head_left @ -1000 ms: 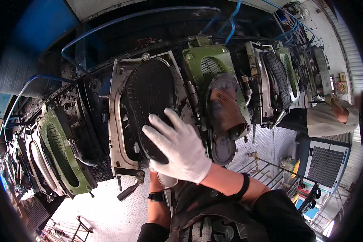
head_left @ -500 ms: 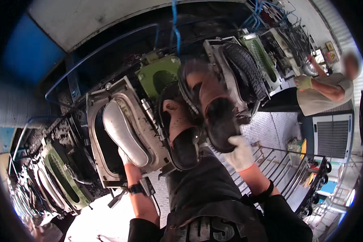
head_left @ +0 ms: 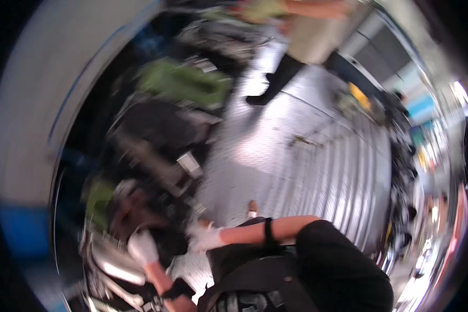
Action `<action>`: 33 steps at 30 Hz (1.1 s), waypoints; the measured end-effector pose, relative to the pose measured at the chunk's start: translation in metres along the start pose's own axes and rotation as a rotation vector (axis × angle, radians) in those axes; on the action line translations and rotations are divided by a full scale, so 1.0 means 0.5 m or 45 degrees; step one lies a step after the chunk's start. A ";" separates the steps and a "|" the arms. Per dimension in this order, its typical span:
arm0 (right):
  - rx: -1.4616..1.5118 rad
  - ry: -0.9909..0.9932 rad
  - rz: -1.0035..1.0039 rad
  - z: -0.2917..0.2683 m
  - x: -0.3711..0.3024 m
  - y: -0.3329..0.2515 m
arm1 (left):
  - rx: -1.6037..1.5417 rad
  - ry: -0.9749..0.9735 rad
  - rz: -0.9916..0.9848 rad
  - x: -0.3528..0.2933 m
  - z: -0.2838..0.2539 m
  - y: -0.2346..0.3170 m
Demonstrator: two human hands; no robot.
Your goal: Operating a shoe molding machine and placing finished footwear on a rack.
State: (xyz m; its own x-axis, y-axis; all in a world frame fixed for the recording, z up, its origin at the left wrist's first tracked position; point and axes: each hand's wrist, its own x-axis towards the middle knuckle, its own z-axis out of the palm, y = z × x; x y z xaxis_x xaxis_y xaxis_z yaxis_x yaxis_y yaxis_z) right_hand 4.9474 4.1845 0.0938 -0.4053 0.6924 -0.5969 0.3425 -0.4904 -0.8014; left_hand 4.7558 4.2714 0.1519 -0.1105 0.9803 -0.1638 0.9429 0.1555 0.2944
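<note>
Two white-gloved hands at a blurred row of moulds: left hand [head_left: 142, 246] closed on a dark sole-like part [head_left: 132, 216], right hand [head_left: 205, 237] pressed alongside, grip unclear; steady, two-handed support seems advisable.

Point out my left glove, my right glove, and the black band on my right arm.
Left glove [head_left: 142, 246], head view, on the back of the gloved hand.
Right glove [head_left: 205, 237], head view, on the middle of the gloved hand.
Black band [head_left: 268, 232], head view, on the strap across the forearm.

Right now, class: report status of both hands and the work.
Left hand gloved, on dark blurred mould. Right hand gloved, beside it, grip unclear. Another person stands beyond.
</note>
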 end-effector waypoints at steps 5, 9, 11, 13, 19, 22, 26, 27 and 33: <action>-0.079 -0.019 -0.475 -0.148 -0.083 0.142 | -0.162 0.135 0.097 -0.079 -0.053 0.135; -0.138 0.317 -0.224 -0.259 -0.201 0.342 | -0.494 0.090 1.327 -0.110 0.022 0.458; -0.352 0.554 -0.384 -0.275 -0.275 0.376 | -0.446 -0.245 1.640 -0.144 0.092 0.601; -0.094 0.869 -0.287 -0.311 -0.319 0.383 | -0.242 -0.542 1.898 -0.230 0.163 0.752; 0.615 1.433 -0.064 -0.190 -0.579 0.543 | 0.126 -1.339 2.184 -0.670 0.283 1.113; 0.859 1.422 0.013 -0.151 -0.657 0.651 | -0.161 -1.405 2.540 -0.839 0.367 1.161; 1.082 1.320 0.226 -0.308 -0.558 0.639 | -0.095 -1.168 2.496 -1.002 0.580 1.144; 1.367 1.211 0.190 -0.341 -0.567 0.636 | -0.121 -1.165 2.489 -0.978 0.562 1.145; 1.283 1.087 -0.108 -0.433 -0.462 0.709 | -0.534 -1.360 2.224 -0.573 0.490 1.067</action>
State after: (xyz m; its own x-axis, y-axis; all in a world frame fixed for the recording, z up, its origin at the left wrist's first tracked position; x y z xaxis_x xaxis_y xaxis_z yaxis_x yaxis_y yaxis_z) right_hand 5.3459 3.9656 -0.0441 0.3907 0.6718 -0.6293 -0.5834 -0.3481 -0.7338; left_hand 5.3674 4.0439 0.1254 0.9376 -0.3142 0.1487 -0.2916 -0.4784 0.8283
